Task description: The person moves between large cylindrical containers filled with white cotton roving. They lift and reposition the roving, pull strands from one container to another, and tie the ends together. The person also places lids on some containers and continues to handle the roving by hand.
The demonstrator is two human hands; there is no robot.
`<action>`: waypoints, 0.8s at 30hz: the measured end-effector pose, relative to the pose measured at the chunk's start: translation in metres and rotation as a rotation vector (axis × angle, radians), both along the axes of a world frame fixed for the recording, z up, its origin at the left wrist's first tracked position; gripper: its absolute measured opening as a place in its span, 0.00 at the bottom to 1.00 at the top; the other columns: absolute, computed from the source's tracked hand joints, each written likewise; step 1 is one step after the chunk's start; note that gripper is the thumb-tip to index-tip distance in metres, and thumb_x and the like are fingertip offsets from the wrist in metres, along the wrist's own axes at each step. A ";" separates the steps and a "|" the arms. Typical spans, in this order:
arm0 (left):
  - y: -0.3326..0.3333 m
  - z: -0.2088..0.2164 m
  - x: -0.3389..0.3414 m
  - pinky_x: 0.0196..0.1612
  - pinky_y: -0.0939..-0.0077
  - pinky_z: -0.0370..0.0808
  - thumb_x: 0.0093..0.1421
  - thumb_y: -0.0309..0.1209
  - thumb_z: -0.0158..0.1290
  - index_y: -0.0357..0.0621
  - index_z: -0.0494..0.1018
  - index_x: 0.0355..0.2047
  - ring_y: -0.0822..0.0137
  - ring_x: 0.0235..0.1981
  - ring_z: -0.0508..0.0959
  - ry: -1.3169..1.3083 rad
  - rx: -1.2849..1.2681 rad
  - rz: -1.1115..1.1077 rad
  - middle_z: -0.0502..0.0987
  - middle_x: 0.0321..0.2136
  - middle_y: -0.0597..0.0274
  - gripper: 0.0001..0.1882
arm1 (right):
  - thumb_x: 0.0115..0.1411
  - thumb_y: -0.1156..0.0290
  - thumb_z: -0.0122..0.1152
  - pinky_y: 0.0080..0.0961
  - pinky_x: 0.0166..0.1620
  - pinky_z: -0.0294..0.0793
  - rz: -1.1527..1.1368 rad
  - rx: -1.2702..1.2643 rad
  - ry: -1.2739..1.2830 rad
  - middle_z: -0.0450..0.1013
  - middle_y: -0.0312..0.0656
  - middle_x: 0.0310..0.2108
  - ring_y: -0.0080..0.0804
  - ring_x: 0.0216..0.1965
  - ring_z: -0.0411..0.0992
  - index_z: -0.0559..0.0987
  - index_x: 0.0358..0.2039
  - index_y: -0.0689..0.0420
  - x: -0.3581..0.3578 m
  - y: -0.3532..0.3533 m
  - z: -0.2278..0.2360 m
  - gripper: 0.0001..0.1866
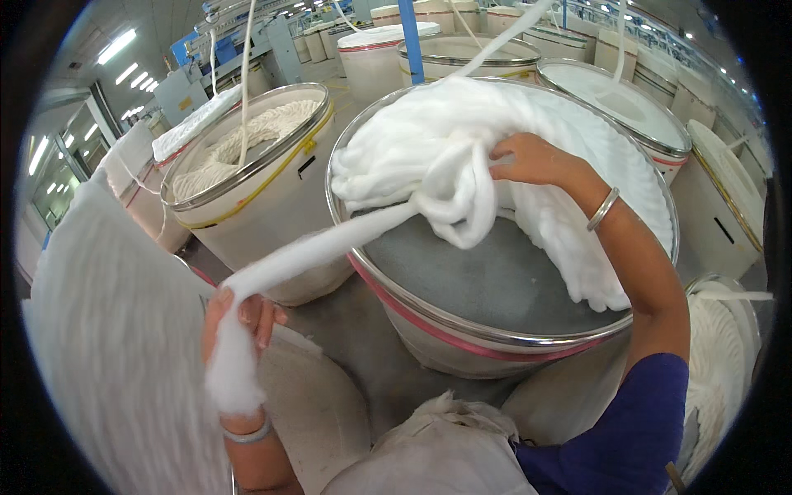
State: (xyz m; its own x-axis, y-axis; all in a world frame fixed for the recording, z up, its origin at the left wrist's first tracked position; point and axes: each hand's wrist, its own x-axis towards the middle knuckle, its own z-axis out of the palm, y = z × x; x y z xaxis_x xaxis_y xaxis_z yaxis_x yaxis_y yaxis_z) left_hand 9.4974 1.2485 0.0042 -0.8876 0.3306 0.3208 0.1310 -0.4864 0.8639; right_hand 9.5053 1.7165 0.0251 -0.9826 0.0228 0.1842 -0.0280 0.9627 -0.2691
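A thick white cotton sliver (322, 252) stretches from my left hand (257, 320) up to the heaped coils in a large round can (487, 340). The fingers of my left hand are curled about the sliver, and its fluffy end hangs down over the wrist. My right hand (535, 160) reaches over the can, its bent fingers closed at a loose knot of sliver loops (462, 194); their tips are partly hidden. The white coils (569, 223) lie along the far and right sides of the can, leaving a grey base plate (462, 272) bare at the near side.
A can with a yellow band (256, 198) and cream coils stands at the left. Nearer on the left rises a large white mass (124, 346). More cans (615, 95) crowd the back and right. A blue post (410, 41) stands behind the middle can, with sliver strands running upward.
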 end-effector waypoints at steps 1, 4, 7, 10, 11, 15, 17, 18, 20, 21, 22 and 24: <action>-0.003 0.000 0.001 0.34 0.68 0.73 0.65 0.41 0.45 0.42 0.68 0.22 0.70 0.14 0.65 0.056 -0.141 0.040 0.64 0.13 0.65 0.18 | 0.50 0.50 0.65 0.36 0.49 0.70 -0.022 0.033 -0.065 0.77 0.50 0.40 0.46 0.42 0.74 0.81 0.40 0.62 -0.001 -0.001 0.003 0.27; -0.002 -0.008 0.001 0.34 0.70 0.72 0.62 0.40 0.47 0.42 0.68 0.21 0.70 0.14 0.66 -0.013 -0.242 0.034 0.67 0.14 0.62 0.17 | 0.50 0.48 0.63 0.36 0.42 0.73 0.036 0.002 -0.108 0.78 0.48 0.28 0.41 0.34 0.76 0.84 0.30 0.60 0.003 -0.018 -0.004 0.24; 0.006 -0.018 0.003 0.33 0.70 0.73 0.62 0.40 0.48 0.42 0.68 0.21 0.70 0.15 0.66 -0.068 -0.142 0.008 0.68 0.14 0.61 0.17 | 0.50 0.46 0.64 0.36 0.37 0.74 0.002 0.177 -0.235 0.78 0.47 0.26 0.42 0.31 0.77 0.83 0.26 0.59 0.009 -0.053 -0.027 0.25; 0.002 -0.037 0.007 0.32 0.69 0.72 0.62 0.40 0.49 0.38 0.71 0.25 0.69 0.17 0.69 -0.084 -0.140 -0.017 0.71 0.17 0.59 0.16 | 0.53 0.46 0.62 0.40 0.37 0.75 0.035 0.245 -0.246 0.78 0.49 0.27 0.46 0.30 0.77 0.82 0.26 0.59 0.023 -0.091 -0.045 0.25; -0.003 -0.048 0.011 0.32 0.69 0.72 0.62 0.40 0.50 0.36 0.72 0.27 0.68 0.18 0.70 -0.095 -0.266 0.003 0.72 0.18 0.59 0.17 | 0.55 0.47 0.60 0.41 0.37 0.75 0.058 0.183 -0.354 0.78 0.50 0.27 0.47 0.30 0.77 0.82 0.26 0.59 0.029 -0.102 -0.047 0.24; -0.031 -0.114 -0.017 0.42 0.69 0.74 0.59 0.43 0.56 0.32 0.75 0.39 0.61 0.35 0.78 0.100 -1.130 -0.545 0.78 0.30 0.56 0.22 | 0.61 0.51 0.53 0.42 0.36 0.72 0.374 -0.201 -0.472 0.75 0.54 0.28 0.51 0.29 0.75 0.81 0.33 0.60 0.066 -0.139 -0.049 0.22; -0.035 -0.165 -0.027 0.53 0.67 0.69 0.57 0.46 0.58 0.32 0.70 0.50 0.58 0.49 0.74 0.135 -1.196 -0.341 0.76 0.44 0.52 0.30 | 0.62 0.52 0.53 0.41 0.35 0.71 0.352 -0.320 -0.452 0.74 0.55 0.28 0.52 0.28 0.73 0.77 0.43 0.62 0.086 -0.150 -0.050 0.23; -0.040 -0.187 -0.034 0.58 0.66 0.66 0.57 0.48 0.58 0.32 0.66 0.56 0.56 0.56 0.70 0.127 -1.154 -0.124 0.73 0.52 0.49 0.36 | 0.62 0.53 0.53 0.40 0.36 0.72 0.265 -0.229 -0.513 0.74 0.57 0.28 0.53 0.29 0.73 0.75 0.47 0.62 0.093 -0.155 -0.051 0.25; -0.051 -0.223 -0.065 0.63 0.65 0.59 0.55 0.48 0.61 0.31 0.55 0.63 0.54 0.61 0.63 -0.358 -0.793 0.284 0.62 0.60 0.45 0.45 | 0.59 0.56 0.57 0.40 0.36 0.72 0.266 -0.105 -0.419 0.75 0.57 0.30 0.53 0.30 0.74 0.73 0.49 0.64 0.107 -0.161 -0.056 0.25; -0.055 -0.238 -0.083 0.64 0.64 0.56 0.55 0.48 0.62 0.31 0.50 0.65 0.52 0.63 0.60 -0.432 -0.684 0.475 0.58 0.63 0.43 0.49 | 0.58 0.57 0.60 0.40 0.36 0.72 0.243 -0.018 -0.407 0.75 0.57 0.31 0.54 0.30 0.74 0.72 0.50 0.65 0.113 -0.164 -0.059 0.26; -0.066 -0.247 -0.103 0.65 0.65 0.55 0.53 0.48 0.63 0.31 0.49 0.65 0.52 0.63 0.60 -0.489 -0.632 0.648 0.58 0.63 0.42 0.50 | 0.57 0.57 0.61 0.40 0.37 0.73 0.273 0.007 -0.277 0.75 0.57 0.33 0.53 0.31 0.74 0.72 0.49 0.65 0.119 -0.166 -0.061 0.27; -0.087 -0.258 -0.140 0.65 0.65 0.53 0.51 0.47 0.65 0.33 0.49 0.66 0.52 0.64 0.59 -0.512 -0.403 0.854 0.58 0.63 0.43 0.52 | 0.55 0.58 0.64 0.41 0.37 0.74 0.329 0.070 -0.015 0.76 0.57 0.36 0.53 0.33 0.75 0.72 0.48 0.67 0.129 -0.171 -0.064 0.28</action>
